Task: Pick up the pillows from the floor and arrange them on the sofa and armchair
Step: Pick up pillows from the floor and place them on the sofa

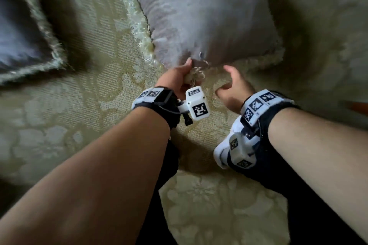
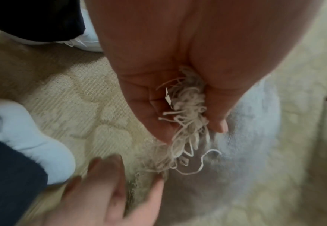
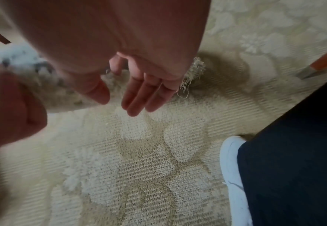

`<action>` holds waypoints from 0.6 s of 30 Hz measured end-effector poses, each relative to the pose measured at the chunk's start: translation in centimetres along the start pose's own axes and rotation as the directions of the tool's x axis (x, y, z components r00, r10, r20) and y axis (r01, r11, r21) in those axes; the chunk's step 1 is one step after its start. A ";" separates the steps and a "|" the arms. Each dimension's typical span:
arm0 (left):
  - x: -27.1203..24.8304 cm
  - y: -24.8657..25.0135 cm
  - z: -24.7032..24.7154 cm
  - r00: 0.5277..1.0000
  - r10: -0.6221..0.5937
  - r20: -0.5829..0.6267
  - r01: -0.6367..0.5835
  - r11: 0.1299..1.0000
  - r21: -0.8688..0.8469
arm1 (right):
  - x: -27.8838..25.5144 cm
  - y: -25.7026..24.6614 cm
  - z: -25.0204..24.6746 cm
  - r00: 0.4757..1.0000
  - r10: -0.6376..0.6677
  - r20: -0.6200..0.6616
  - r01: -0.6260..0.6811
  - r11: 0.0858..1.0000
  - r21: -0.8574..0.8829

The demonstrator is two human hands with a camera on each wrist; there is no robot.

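Observation:
A grey pillow with a cream fringe lies on the patterned carpet ahead of me. My left hand pinches the fringe at its near corner; the left wrist view shows cream threads bunched between thumb and fingers. My right hand hovers just right of that corner, fingers loosely extended and holding nothing. A second, darker grey pillow with fringe lies at the far left on the carpet.
Cream floral carpet covers the floor all around. My white shoes and dark trouser legs are close behind the hands. An orange-brown furniture leg stands at the right.

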State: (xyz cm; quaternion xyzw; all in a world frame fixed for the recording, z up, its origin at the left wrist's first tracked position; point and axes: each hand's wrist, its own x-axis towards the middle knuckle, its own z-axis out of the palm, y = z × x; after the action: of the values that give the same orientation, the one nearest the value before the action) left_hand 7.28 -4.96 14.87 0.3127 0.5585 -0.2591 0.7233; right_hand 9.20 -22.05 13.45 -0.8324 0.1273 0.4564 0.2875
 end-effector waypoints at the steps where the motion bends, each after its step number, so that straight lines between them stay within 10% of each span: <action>1: -3.0 0.7 1.9 1.000 0.008 0.025 -0.007 1.000 -0.023 | -2.1 -0.5 -1.6 1.000 -0.017 0.001 0.017 1.000 -0.003; 12: -36.2 8.2 20.7 0.991 0.088 0.101 -0.082 0.995 -0.059 | -23.2 -8.9 -23.3 0.956 -0.127 -0.266 0.157 0.983 0.093; 18: -47.2 11.2 26.4 0.989 0.144 0.043 -0.139 0.985 -0.098 | -29.1 -12.8 -33.7 0.990 -0.105 -0.094 0.044 0.863 -0.503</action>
State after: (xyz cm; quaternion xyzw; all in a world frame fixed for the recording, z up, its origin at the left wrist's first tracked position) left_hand 21.03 -15.86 67.24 0.3106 0.5284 -0.1879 0.7674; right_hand 22.32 -33.30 56.40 -0.9081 -0.0104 0.4124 0.0719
